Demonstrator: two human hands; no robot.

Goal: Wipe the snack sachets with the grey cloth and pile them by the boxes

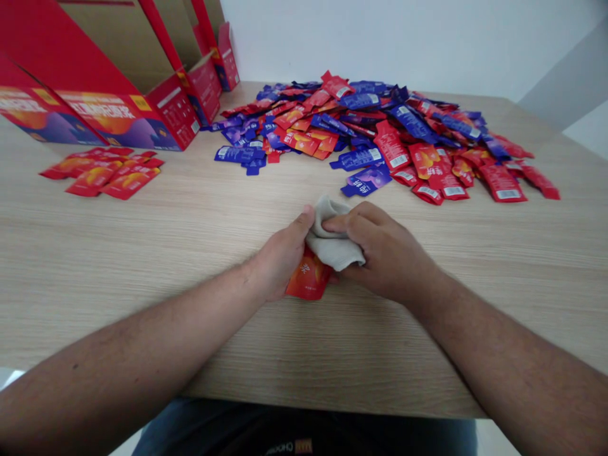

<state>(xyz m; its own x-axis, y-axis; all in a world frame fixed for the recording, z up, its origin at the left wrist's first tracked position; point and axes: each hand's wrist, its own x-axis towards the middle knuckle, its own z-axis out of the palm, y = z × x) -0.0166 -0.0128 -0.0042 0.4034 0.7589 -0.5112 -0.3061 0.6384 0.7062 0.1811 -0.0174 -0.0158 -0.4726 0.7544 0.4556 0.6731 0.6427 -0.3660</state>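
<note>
My left hand [280,256] grips a red foil sachet [308,277] low on the light wood table, with its thumb against a grey cloth [331,237]. My right hand [380,253] lies over that cloth and presses it onto the sachet with its fingers. The cloth hides the upper part of the sachet. Both hands sit close together, a short way in front of a large heap of sachets.
A heap of red and purple sachets [375,133] covers the far right of the table [118,253]. A smaller group of red sachets [102,172] lies at the left, before red cardboard display boxes [114,107]. A white wall rises behind.
</note>
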